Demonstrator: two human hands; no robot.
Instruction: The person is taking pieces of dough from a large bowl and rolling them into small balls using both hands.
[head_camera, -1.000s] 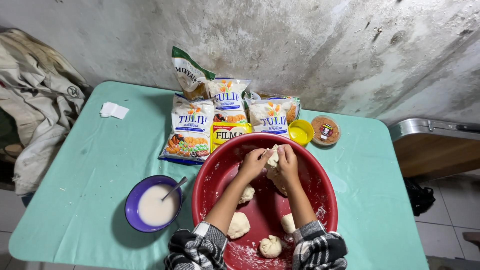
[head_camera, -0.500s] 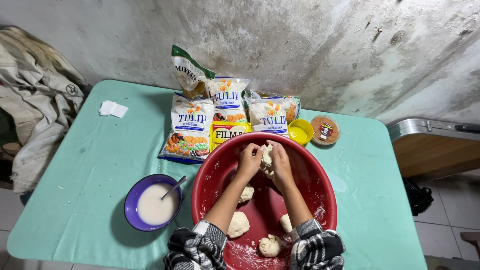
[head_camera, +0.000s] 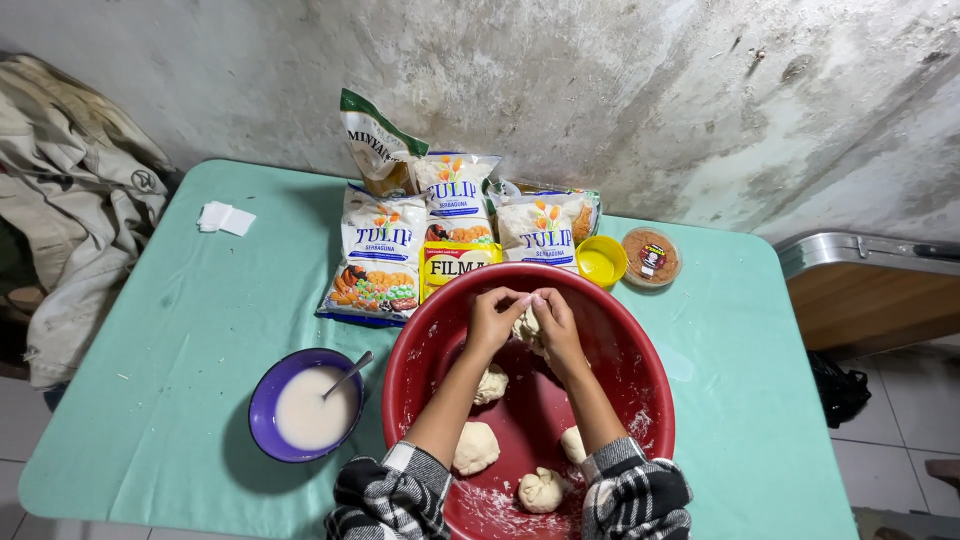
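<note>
Seen from above the person's own head, a pale green table (head_camera: 150, 330) fills most of the room's corner, pushed against a stained, peeling grey wall (head_camera: 620, 90). Crumpled beige cloth (head_camera: 70, 220) lies heaped off its left edge. Near the front of the table sits a wide red plastic basin (head_camera: 640, 400), dusted with flour along its floor. Both forearms, in black-and-white checked sleeves (head_camera: 395, 495), reach into it from the bottom of the frame. Behind the basin, against the wall, several flour bags (head_camera: 380, 255) stand and lean together, with a small yellow packet (head_camera: 455, 262) touching the basin's far rim. To the basin's left is a purple bowl (head_camera: 262, 395) of milky white liquid with a spoon (head_camera: 350, 372) resting in it.

Over the far half of the basin, the left hand (head_camera: 492, 318) and right hand (head_camera: 555, 322) are pressed together, fingers curled and clamped around a lump of dough (head_camera: 527, 326); most of it is hidden by the fingers, so its shape is hard to tell. Four more dough balls (head_camera: 477, 447) lie loose on the basin floor, nearer the person. A yellow lid (head_camera: 603, 262) and a small round tub with a reddish top (head_camera: 650, 257) sit just beside the basin's far right rim. Folded white paper (head_camera: 226, 217) lies well apart at the far left.
</note>
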